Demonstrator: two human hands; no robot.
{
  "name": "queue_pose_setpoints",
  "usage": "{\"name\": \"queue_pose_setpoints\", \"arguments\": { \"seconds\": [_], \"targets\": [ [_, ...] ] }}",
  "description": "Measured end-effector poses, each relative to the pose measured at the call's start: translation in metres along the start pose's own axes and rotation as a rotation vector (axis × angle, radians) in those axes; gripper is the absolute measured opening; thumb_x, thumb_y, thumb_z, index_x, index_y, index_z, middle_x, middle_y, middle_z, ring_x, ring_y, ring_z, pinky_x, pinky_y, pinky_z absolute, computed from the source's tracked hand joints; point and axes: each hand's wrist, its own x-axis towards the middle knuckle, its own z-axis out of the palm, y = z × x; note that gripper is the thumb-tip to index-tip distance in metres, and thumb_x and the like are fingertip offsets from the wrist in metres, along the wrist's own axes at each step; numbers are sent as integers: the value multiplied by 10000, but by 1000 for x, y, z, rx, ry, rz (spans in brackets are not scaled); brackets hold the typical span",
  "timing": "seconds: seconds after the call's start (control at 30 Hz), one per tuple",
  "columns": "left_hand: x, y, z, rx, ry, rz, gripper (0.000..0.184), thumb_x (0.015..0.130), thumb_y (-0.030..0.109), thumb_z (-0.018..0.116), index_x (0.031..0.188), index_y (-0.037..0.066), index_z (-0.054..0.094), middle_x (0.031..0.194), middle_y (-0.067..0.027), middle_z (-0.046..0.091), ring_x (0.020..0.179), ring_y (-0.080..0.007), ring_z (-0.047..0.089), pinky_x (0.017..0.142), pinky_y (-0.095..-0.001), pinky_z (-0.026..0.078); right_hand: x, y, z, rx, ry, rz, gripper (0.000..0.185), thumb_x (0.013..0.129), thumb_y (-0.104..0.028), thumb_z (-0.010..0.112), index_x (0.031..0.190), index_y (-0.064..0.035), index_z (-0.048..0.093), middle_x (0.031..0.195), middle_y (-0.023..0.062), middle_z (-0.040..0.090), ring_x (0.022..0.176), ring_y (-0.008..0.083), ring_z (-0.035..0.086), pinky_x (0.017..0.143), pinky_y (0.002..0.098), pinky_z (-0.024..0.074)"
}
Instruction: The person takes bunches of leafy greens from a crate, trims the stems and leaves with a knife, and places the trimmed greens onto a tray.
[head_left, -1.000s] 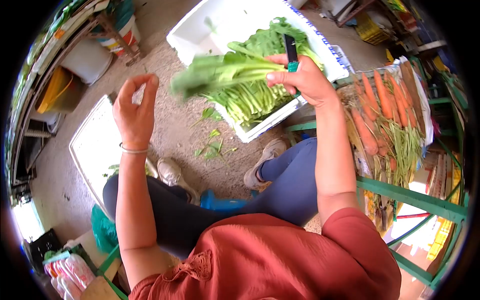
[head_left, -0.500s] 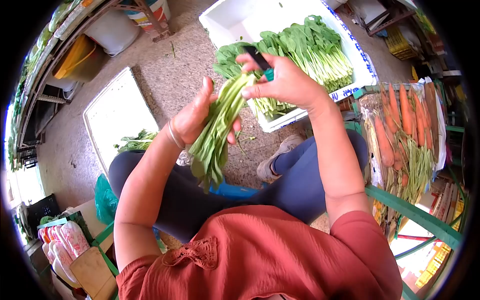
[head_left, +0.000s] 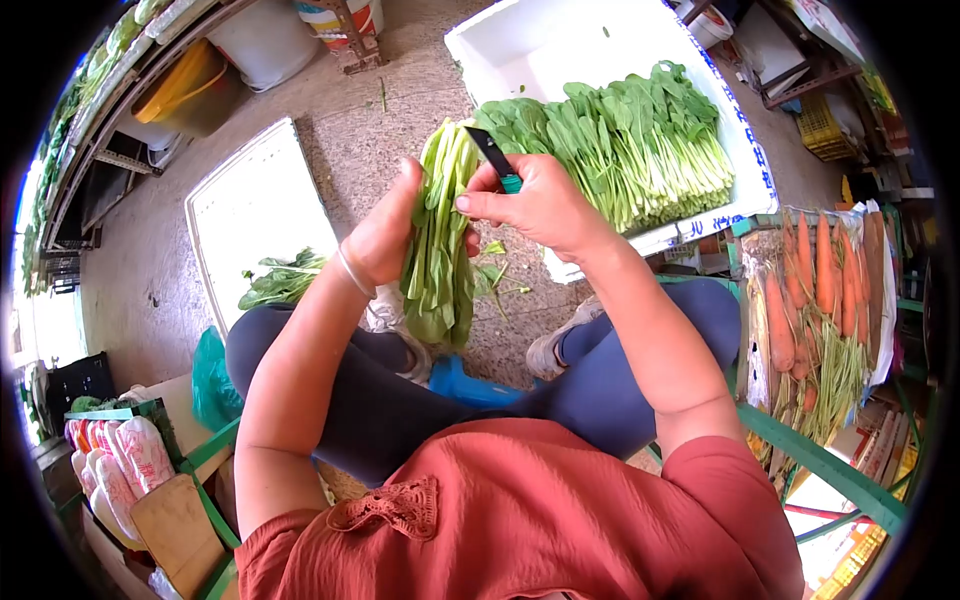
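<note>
The bunch, mid-frame, is gripped in the left hand; the right hand, closed round a knife, is at its edge. Greens already line the box, upper right; leaves lie on the lid, left.

The left hand is held cupped, its thumb raised; just beside the left hand, the right hand is kept curled. Both arms are bent.
</note>
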Motion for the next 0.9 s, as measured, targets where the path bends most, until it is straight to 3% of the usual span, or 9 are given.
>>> {"name": "queue_pose_setpoints", "arguments": {
  "seconds": [0.07,0.1,0.17,0.33,0.43,0.53,0.63,0.73,0.9],
  "targets": [
    [-1,-3,-3,177,79,145,541,847,477,531,1155,41,446,874,-79,583,737,-176,611,664,-338,537,-1,-7,-2,-77,7,-16,85,761,-67,646,765,-12,581,711,58,615,558,114,572,456,239,443],
    [-1,-2,-3,175,82,148,541,847,477,531,1155,41,446,874,-79,583,737,-176,611,664,-338,537,-1,-9,-4,35,58,41,89,763,-83,633,760,-28,563,704,62,612,555,109,562,445,226,426],
    [-1,-1,-4,209,146,103,383,825,240,634,1110,47,465,821,-37,554,683,-124,580,635,-305,531,0,-13,-6,247,96,107,87,753,-116,593,753,-73,518,692,73,595,518,89,507,407,191,367],
    [-3,0,-2,327,180,65,234,841,169,611,1005,51,492,735,8,499,608,-93,503,582,-256,476,8,-15,-29,983,-146,93,33,709,-28,509,691,-40,484,696,110,537,503,114,432,389,207,356],
    [-5,2,3,352,118,104,218,842,161,610,996,57,497,730,11,500,613,-88,500,582,-252,464,8,-25,-40,1109,-149,78,77,688,-12,500,624,-40,469,625,82,501,460,103,382,363,204,331],
    [-9,7,4,332,131,110,209,835,145,619,986,57,503,745,10,508,615,-87,498,588,-248,462,5,-44,-60,1329,-200,-178,179,659,25,477,516,-65,416,521,44,447,425,80,360,332,181,291],
    [-12,9,-2,386,166,154,210,828,129,628,986,56,512,769,7,525,632,-87,508,606,-246,464,-8,-57,-66,811,-209,-177,131,700,-4,510,583,-49,470,530,48,459,443,74,414,329,188,329],
    [-13,13,-6,488,263,253,223,822,124,636,1001,51,525,790,4,543,664,-88,524,634,-243,467,-17,-57,-13,-239,142,129,291,802,-301,645,762,-28,554,647,39,516,506,63,434,396,162,353],
    [-15,14,-6,519,293,299,323,808,106,659,1095,47,525,842,30,567,703,-54,518,639,-212,461,-11,-25,1,-34,107,-165,426,859,-385,562,1046,-2,576,717,17,550,576,48,456,511,177,401]
  ]
}}
